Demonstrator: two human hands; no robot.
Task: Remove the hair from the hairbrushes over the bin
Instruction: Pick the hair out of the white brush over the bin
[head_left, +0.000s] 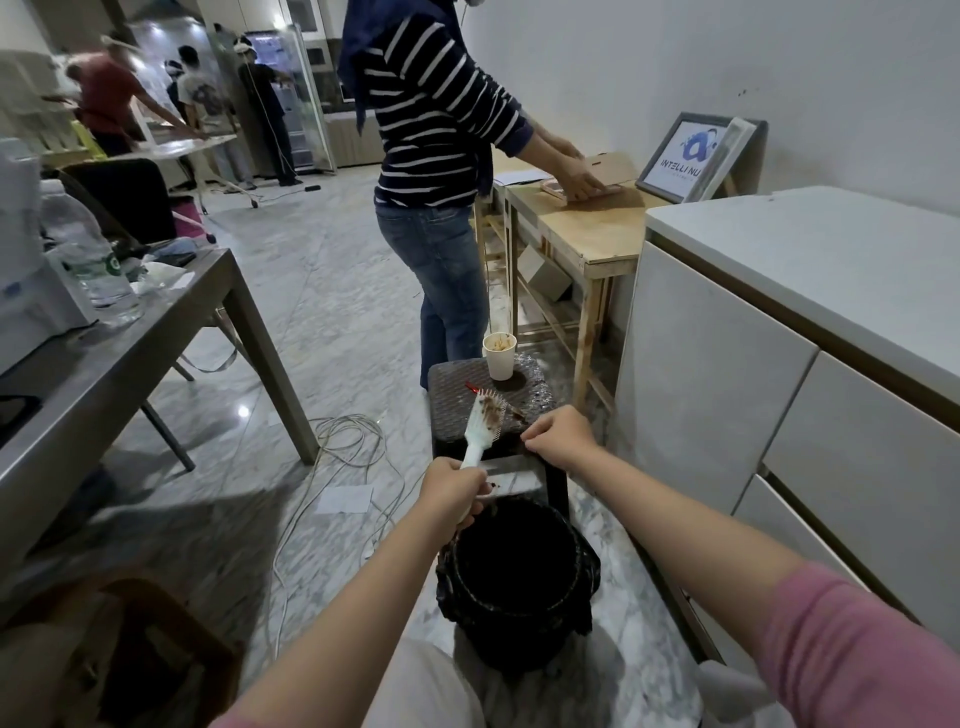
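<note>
White plastic hairbrush (485, 422), glossy black bin (517, 577) liner, woven stool (457, 387) top, polished marble floor (332, 291).

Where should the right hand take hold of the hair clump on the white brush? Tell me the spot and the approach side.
Judging by the pose: pinch the brown hair clump at its right edge, coming from the right, where the right hand already is. The left hand grips the hairbrush by its handle, head tilted up and away, so the bristle face looks reachable. Pull along the bristles, then drop into the bin.
</note>
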